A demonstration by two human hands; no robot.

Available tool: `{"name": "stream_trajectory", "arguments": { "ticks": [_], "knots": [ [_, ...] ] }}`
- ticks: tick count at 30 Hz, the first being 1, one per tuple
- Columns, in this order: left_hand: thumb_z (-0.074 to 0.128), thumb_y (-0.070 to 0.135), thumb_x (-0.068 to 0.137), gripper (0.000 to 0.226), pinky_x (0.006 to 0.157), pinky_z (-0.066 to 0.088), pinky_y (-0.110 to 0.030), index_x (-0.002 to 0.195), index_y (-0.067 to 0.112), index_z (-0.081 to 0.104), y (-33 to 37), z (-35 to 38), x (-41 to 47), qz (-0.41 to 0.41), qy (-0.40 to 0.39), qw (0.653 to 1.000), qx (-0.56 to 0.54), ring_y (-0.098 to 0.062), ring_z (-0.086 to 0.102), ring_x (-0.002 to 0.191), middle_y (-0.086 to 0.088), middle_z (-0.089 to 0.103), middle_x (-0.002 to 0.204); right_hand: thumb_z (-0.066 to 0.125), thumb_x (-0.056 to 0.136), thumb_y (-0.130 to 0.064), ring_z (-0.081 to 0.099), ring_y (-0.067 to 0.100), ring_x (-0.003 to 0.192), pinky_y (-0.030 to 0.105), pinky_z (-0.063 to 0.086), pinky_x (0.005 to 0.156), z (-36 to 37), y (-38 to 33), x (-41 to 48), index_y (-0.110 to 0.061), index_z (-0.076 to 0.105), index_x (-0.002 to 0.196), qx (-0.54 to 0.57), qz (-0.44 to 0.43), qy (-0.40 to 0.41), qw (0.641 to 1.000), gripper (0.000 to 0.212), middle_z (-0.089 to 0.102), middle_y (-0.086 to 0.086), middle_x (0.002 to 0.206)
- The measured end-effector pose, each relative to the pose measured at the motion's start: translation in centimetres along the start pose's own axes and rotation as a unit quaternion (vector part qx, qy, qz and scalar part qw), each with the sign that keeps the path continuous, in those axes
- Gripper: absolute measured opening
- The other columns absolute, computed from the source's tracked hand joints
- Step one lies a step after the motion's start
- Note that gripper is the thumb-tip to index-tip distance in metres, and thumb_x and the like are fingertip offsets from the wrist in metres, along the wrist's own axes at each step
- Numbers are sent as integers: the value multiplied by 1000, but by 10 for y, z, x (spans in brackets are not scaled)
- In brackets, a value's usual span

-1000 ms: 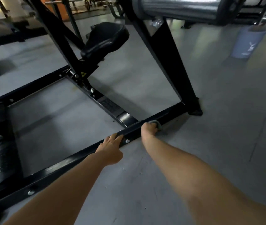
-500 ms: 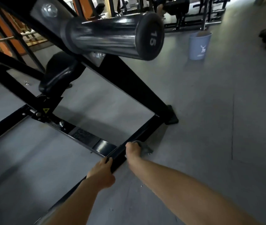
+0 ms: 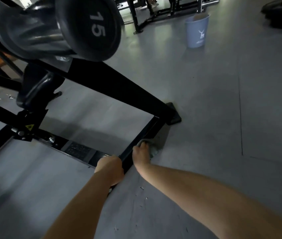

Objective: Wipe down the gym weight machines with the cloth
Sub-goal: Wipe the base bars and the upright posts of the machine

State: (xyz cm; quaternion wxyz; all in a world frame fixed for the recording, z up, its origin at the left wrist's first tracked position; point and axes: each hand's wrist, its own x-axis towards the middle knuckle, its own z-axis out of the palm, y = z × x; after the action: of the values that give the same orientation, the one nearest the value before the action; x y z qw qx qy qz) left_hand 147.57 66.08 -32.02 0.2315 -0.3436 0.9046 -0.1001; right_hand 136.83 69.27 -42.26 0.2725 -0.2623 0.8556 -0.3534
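Grey cloth sits clutched in the right grip against the frame bar, which the left grip clasps.

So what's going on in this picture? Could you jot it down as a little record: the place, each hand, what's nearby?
Place: gym floor, beside a black weight machine
Left hand: grips the machine's low base bar
Right hand: holds a greyish cloth against the same bar, nearer its corner foot
Close overhead: weight plate marked 15
Further off: blue bin standing on the floor
Stage: wiping the base bar
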Motion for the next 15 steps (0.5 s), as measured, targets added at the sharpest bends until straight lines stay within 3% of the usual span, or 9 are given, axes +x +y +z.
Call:
{"name": "stream_trajectory", "arguments": {
  "ticks": [1,2,3,4,6,7,10,12,15],
  "knots": [
    [53,36,102,28,73,51,-33,101,13,70,0,3,2,6,13,1000,14,-26,67,96,-5,68,104,48,85,-7,65,36,101,34,52,92,-7,2,14,-4,75,94,-52,-28,5,998,29,71,22,95],
    [53,38,103,31,74,51,-33,102,13,71,0,5,4,14,15,999,28,-26,68,98,-4,70,106,57,76,1,67,36,88,37,55,83,-15,3,34,-2,75,81,-79,-38,46,995,19,69,24,81],
    [54,38,104,30,75,51,-33,102,13,72,-1,8,8,23,13,999,39,-26,69,99,-4,71,106,63,74,3,67,38,87,36,55,79,-20,8,59,2,74,83,-66,-2,50,997,15,69,27,84],
    [54,35,104,28,75,51,-33,103,13,72,-1,9,11,27,5,998,49,-25,69,99,-4,72,106,60,82,1,66,41,101,33,51,80,-30,12,73,4,72,102,-74,33,24,996,23,69,31,104],
    [56,23,104,19,75,50,-32,110,14,72,0,11,18,35,-1,997,63,-25,69,101,-3,71,110,47,99,-14,53,41,128,19,39,84,-47,22,99,2,57,133,-4,38,62,997,39,56,28,137],
    [56,17,104,20,76,51,-32,115,14,71,2,13,21,46,2,997,68,-24,68,102,-2,68,114,43,102,-14,49,41,133,20,38,94,-57,23,102,2,55,136,16,42,68,997,39,54,28,141],
    [51,16,105,26,81,54,-35,125,14,68,3,17,29,96,1,990,102,-25,65,107,-3,62,122,37,106,-8,43,44,140,49,22,123,-63,29,101,0,59,135,-41,-40,115,992,37,53,33,143],
    [47,19,105,33,78,53,-36,133,13,63,-1,16,32,117,1,986,116,-26,65,106,-6,60,125,37,106,-7,34,41,147,46,16,126,-41,23,78,5,49,145,53,-20,111,992,42,41,32,155],
    [50,10,102,50,75,49,-33,151,5,47,3,9,31,121,10,983,135,-27,66,107,-12,38,159,40,109,-13,22,33,155,35,15,127,-19,10,56,10,19,159,167,8,99,981,59,18,25,167]
  ]
}}
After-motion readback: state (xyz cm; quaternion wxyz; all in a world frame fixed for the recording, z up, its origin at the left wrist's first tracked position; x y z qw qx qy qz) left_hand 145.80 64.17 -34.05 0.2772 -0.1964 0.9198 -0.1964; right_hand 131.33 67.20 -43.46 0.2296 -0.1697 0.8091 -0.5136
